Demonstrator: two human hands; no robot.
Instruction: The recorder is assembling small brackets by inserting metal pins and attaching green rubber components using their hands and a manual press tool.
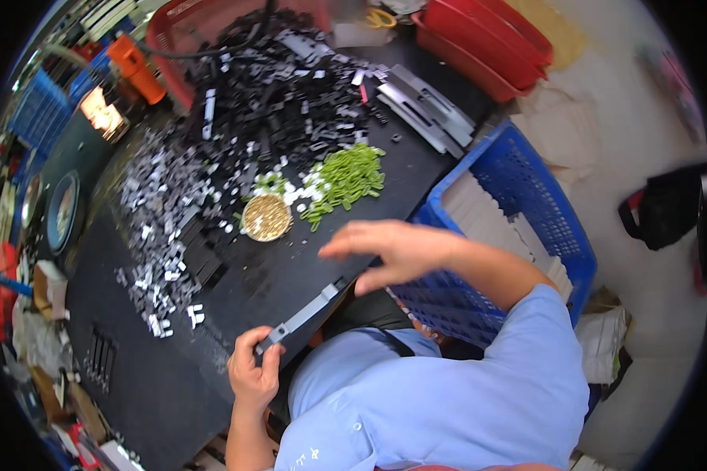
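while the bench (149, 392) is spreading dark beneath most of the loose parts, a blue basket (554, 208) is standing at its right side, holding pale flat pieces (479, 204). a big heap of dark parts (267, 102) is covering the far middle of the bench, and red trays (487, 47) are sitting one inside another at the far right. a scatter of silvery clips (161, 196) is running down the left of the heap, and long metal bars (428, 110) are lying side by side near the basket. the right hand (397, 251) is hanging in the air, loose and holding nothing, its fingers stretching leftward just beyond the strip's far end. the left hand (255, 369) is pinching the near end of a grey strip (302, 314) between thumb and fingers, and the strip is slanting up and rightward over the bench's near edge. beyond it, green pieces (347, 180) are lying in a pile, a round tub (269, 239) is holding tiny brass-coloured pieces (267, 217), and small white pieces (314, 187) are lying between pile and tub.
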